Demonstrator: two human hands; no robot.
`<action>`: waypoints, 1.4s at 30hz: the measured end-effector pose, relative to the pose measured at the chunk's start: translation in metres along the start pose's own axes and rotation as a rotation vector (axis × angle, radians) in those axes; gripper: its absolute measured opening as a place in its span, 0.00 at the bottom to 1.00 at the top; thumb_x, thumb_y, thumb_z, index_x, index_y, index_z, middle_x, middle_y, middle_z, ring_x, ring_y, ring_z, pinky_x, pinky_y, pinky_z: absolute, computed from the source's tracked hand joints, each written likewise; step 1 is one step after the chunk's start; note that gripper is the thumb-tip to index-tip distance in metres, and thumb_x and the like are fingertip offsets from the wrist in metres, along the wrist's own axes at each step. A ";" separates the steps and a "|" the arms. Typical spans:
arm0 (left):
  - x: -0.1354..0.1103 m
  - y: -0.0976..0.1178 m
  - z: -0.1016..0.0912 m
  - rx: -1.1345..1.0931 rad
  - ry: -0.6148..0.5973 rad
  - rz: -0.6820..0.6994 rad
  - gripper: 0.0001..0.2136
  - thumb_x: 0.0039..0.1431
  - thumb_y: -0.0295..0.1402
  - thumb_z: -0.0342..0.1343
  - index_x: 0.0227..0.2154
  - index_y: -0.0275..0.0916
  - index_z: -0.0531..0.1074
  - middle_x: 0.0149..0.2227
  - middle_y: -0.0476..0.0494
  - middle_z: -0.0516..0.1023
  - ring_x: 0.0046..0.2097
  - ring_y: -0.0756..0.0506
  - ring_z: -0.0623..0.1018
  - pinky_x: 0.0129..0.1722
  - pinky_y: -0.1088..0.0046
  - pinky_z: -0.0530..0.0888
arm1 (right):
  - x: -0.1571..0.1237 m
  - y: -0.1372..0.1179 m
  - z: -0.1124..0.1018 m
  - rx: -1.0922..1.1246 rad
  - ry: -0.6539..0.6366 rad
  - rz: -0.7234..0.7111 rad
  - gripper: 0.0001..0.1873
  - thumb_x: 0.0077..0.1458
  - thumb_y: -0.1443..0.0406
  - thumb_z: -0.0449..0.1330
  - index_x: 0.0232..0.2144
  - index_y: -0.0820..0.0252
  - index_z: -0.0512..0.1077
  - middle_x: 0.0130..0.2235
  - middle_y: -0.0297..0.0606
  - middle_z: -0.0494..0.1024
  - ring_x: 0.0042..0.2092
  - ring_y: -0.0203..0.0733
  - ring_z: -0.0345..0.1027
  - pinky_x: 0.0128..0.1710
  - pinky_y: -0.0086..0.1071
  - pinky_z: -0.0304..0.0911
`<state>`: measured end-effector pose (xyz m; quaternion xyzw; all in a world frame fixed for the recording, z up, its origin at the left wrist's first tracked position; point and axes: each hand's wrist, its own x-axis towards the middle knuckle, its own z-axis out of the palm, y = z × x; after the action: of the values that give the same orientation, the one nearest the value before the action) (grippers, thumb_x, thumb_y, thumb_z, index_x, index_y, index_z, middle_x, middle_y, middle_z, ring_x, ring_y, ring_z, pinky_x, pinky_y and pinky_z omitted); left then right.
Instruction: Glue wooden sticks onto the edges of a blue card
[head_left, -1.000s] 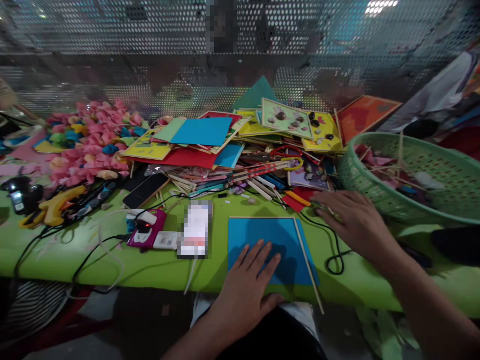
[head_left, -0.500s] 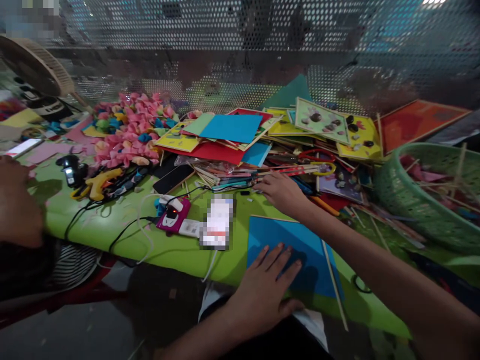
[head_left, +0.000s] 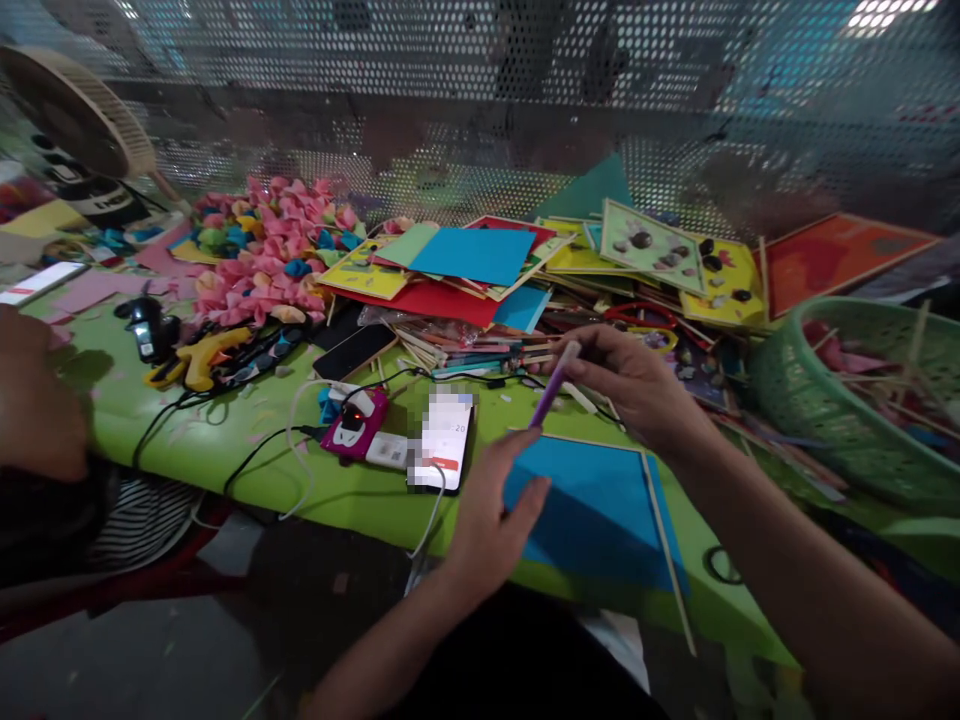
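My right hand (head_left: 634, 385) is closed on a purple pen (head_left: 553, 385), held slanting above the green table. My left hand (head_left: 491, 520) is raised off the blue card (head_left: 600, 515), with its fingers reaching up towards the pen's lower end. The blue card lies flat at the table's near edge, with a thin wooden stick (head_left: 664, 550) along its right side. A phone (head_left: 442, 440) lies just left of the card.
A heap of coloured cards (head_left: 480, 265) and sticks fills the table's back. Pink paper flowers (head_left: 266, 255) and a yellow glue gun (head_left: 202, 358) lie left. A green basket (head_left: 847, 390) stands right. Another person's arm (head_left: 37, 400) is at far left. Cables cross the green table (head_left: 225, 440).
My right hand has picked a purple pen out of the pile and drawn it back over the card. My left hand has lifted off the blue card towards the pen.
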<state>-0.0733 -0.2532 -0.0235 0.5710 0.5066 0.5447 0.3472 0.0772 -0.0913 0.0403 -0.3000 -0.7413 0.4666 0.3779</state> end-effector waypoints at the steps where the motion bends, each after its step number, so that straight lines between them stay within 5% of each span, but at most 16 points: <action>1: 0.005 0.002 0.000 -0.067 0.070 -0.037 0.17 0.71 0.38 0.54 0.59 0.44 0.68 0.59 0.40 0.75 0.61 0.41 0.74 0.61 0.60 0.69 | -0.009 -0.006 -0.003 0.100 0.009 0.046 0.11 0.60 0.57 0.66 0.43 0.52 0.76 0.43 0.36 0.82 0.45 0.43 0.77 0.47 0.36 0.70; 4: 0.019 0.010 0.004 -0.150 0.069 -0.117 0.14 0.70 0.41 0.55 0.54 0.41 0.72 0.48 0.40 0.78 0.49 0.43 0.77 0.50 0.64 0.72 | -0.033 -0.017 -0.008 0.231 0.054 0.136 0.11 0.56 0.58 0.71 0.41 0.51 0.78 0.41 0.33 0.83 0.44 0.40 0.77 0.47 0.34 0.72; 10: 0.034 0.014 0.029 -0.301 -0.212 -0.218 0.14 0.65 0.45 0.60 0.39 0.38 0.74 0.32 0.47 0.75 0.35 0.47 0.73 0.36 0.69 0.68 | -0.067 -0.015 -0.013 0.123 0.069 0.137 0.11 0.60 0.56 0.67 0.44 0.51 0.79 0.39 0.35 0.82 0.41 0.41 0.78 0.42 0.34 0.73; 14: 0.042 0.015 0.043 -0.702 -0.098 -0.363 0.18 0.54 0.46 0.69 0.34 0.37 0.74 0.29 0.48 0.76 0.33 0.48 0.74 0.36 0.71 0.68 | -0.088 -0.004 -0.025 -0.254 0.063 -0.022 0.22 0.69 0.59 0.55 0.64 0.42 0.68 0.54 0.39 0.80 0.52 0.45 0.75 0.53 0.42 0.70; 17: 0.046 0.016 0.051 -0.982 -0.020 -0.476 0.19 0.45 0.44 0.74 0.32 0.37 0.76 0.28 0.48 0.77 0.33 0.49 0.74 0.37 0.71 0.69 | -0.103 0.003 -0.031 -0.506 -0.058 -0.178 0.32 0.66 0.60 0.60 0.69 0.38 0.60 0.66 0.39 0.70 0.64 0.52 0.65 0.63 0.49 0.61; 21: 0.039 0.016 0.071 -1.080 -0.118 -0.615 0.20 0.38 0.41 0.79 0.30 0.36 0.78 0.28 0.49 0.76 0.32 0.51 0.73 0.38 0.72 0.67 | -0.119 0.006 -0.030 -0.351 -0.068 -0.194 0.33 0.64 0.51 0.60 0.69 0.38 0.60 0.68 0.38 0.65 0.68 0.55 0.57 0.65 0.49 0.59; 25: 0.032 0.013 0.081 -0.931 -0.214 -0.564 0.22 0.44 0.49 0.75 0.32 0.36 0.79 0.30 0.47 0.77 0.33 0.50 0.73 0.39 0.70 0.68 | -0.130 0.006 -0.029 -0.160 0.155 -0.110 0.23 0.68 0.46 0.51 0.53 0.43 0.79 0.51 0.40 0.75 0.55 0.52 0.67 0.55 0.45 0.65; 29: 0.036 0.012 0.067 -0.630 -0.244 -0.330 0.19 0.61 0.49 0.64 0.46 0.40 0.77 0.38 0.44 0.80 0.41 0.45 0.78 0.43 0.68 0.72 | -0.141 0.005 -0.035 0.113 0.380 0.045 0.18 0.66 0.50 0.54 0.41 0.47 0.81 0.39 0.39 0.78 0.37 0.46 0.69 0.37 0.39 0.66; 35: 0.038 0.016 0.062 0.250 -0.499 0.111 0.14 0.72 0.43 0.51 0.48 0.42 0.77 0.44 0.41 0.82 0.47 0.40 0.79 0.50 0.59 0.72 | -0.157 0.010 -0.044 0.140 0.319 0.165 0.18 0.62 0.48 0.60 0.36 0.52 0.81 0.34 0.39 0.80 0.32 0.44 0.68 0.31 0.38 0.65; 42: 0.027 0.022 0.077 0.457 -0.581 0.174 0.16 0.74 0.43 0.45 0.45 0.39 0.75 0.39 0.40 0.81 0.44 0.39 0.79 0.43 0.63 0.69 | -0.164 0.009 -0.034 0.104 0.520 0.230 0.22 0.63 0.46 0.57 0.27 0.53 0.78 0.26 0.37 0.73 0.26 0.40 0.62 0.23 0.36 0.55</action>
<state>0.0029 -0.2210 -0.0077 0.8054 0.4450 0.2606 0.2923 0.1941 -0.2026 -0.0038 -0.4717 -0.5557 0.4515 0.5146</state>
